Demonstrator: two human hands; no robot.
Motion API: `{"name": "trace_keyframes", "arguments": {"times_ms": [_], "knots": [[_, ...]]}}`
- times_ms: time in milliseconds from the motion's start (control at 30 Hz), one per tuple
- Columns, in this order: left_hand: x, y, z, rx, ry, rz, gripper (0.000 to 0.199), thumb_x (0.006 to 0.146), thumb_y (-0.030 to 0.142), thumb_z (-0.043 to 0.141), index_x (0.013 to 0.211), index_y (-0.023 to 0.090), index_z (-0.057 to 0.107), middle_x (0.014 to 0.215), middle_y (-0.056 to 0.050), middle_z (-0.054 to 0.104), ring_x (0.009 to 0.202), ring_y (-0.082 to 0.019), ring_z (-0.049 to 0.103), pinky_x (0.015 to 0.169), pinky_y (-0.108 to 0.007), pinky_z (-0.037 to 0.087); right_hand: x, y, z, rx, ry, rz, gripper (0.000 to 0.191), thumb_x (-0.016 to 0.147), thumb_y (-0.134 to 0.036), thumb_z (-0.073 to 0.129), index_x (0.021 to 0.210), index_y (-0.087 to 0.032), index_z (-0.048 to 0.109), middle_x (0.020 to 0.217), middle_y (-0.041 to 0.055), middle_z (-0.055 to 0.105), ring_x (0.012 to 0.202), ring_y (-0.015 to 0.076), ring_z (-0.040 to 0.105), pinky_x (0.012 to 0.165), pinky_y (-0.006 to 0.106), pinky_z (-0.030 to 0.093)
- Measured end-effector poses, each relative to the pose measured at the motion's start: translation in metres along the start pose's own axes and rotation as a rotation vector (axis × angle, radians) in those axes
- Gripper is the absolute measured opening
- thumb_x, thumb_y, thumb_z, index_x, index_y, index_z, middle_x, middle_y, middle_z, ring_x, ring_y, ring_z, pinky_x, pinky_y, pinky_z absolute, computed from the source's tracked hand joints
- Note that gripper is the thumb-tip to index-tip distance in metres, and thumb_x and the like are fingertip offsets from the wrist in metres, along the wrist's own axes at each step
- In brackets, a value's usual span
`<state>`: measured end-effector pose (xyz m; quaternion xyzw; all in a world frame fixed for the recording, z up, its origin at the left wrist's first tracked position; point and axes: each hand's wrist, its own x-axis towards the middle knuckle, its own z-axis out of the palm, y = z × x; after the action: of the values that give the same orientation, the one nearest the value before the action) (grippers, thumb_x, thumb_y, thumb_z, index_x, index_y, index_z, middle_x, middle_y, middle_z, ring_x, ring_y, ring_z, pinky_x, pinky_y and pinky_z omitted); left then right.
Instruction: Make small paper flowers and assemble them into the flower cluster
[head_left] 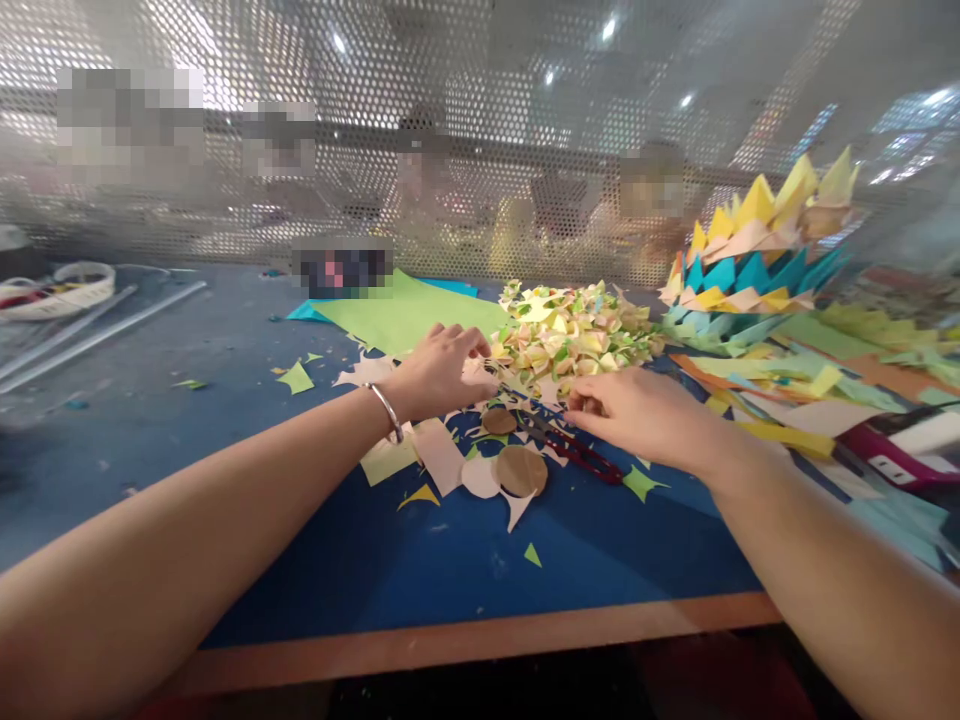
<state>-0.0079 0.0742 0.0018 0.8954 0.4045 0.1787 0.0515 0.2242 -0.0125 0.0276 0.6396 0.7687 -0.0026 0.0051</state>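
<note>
My left hand [442, 372], with a silver bangle at the wrist, hovers over paper scraps, its fingers apart and curved. Facing it, my right hand [619, 412] has its fingers curled in; whatever they hold, if anything, is too small to make out. Between and beyond the hands rises a pile of small curled paper pieces [574, 335] in yellow, green and pink. Red-handled scissors [585, 455] lie beside my right fingertips. Nearer the front are a round brown disc [521, 470], a smaller brown disc [499, 420], a white paper circle [480, 477] and pale paper pieces [440, 455].
Green sheets [412, 310] lie behind my left hand. A layered pointed-paper construction [757, 270] stands back right, above colored strips [795, 435] and a maroon-and-white object [896, 460]. At left are a white basket [67, 292] and clear rods [112, 330]. A perforated screen [465, 60] borders the table.
</note>
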Motion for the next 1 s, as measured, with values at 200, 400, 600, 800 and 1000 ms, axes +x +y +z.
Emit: {"name": "trace_keyframes", "arguments": {"times_ms": [200,400,600,800,1000], "knots": [[-0.004,0.006,0.005,-0.05,-0.017,-0.022,0.05,0.075,0.033,0.065,0.118,0.015,0.047,0.116,-0.015,0.059,0.108,-0.031,0.055,0.091,-0.044,0.046,0.002,-0.002,0.005,-0.061,-0.04,-0.028,0.01,0.081,-0.022,0.054,0.072,-0.02,0.06,0.07,0.0034,0.066,0.062,0.0156,0.053,0.053,0.028,0.027],[-0.002,-0.007,0.003,-0.075,-0.032,-0.068,0.055,0.074,0.029,0.064,0.123,0.014,0.044,0.117,-0.018,0.06,0.105,-0.031,0.058,0.086,-0.044,0.049,0.002,-0.003,0.006,-0.029,-0.05,-0.006,0.005,0.071,-0.019,0.057,0.067,-0.02,0.06,0.065,0.003,0.064,0.057,0.0145,0.048,0.052,0.028,0.028],[0.0,-0.012,0.002,-0.103,0.004,-0.038,0.037,0.076,0.026,0.062,0.112,0.019,0.055,0.11,-0.013,0.063,0.097,-0.026,0.063,0.082,-0.039,0.05,0.001,-0.005,0.003,-0.014,-0.018,0.024,0.007,0.072,-0.023,0.057,0.065,-0.021,0.057,0.063,0.0023,0.062,0.057,0.0149,0.049,0.051,0.028,0.027],[0.004,-0.015,0.002,0.02,0.013,0.063,0.01,0.08,0.019,0.057,0.087,0.018,0.064,0.092,-0.01,0.065,0.092,-0.025,0.061,0.08,-0.037,0.049,0.002,0.002,0.004,0.064,0.077,0.013,0.009,0.072,-0.023,0.058,0.064,-0.021,0.054,0.062,-0.0004,0.062,0.055,0.0138,0.051,0.052,0.027,0.03],[0.006,-0.026,0.0,-0.056,0.368,-0.039,0.006,0.081,0.016,0.054,0.084,0.019,0.058,0.086,-0.007,0.066,0.077,-0.019,0.061,0.069,-0.031,0.047,0.004,0.013,0.004,0.278,0.258,0.01,0.009,0.07,-0.023,0.061,0.062,-0.021,0.056,0.057,-0.0016,0.059,0.051,0.0118,0.05,0.053,0.028,0.036]]}}
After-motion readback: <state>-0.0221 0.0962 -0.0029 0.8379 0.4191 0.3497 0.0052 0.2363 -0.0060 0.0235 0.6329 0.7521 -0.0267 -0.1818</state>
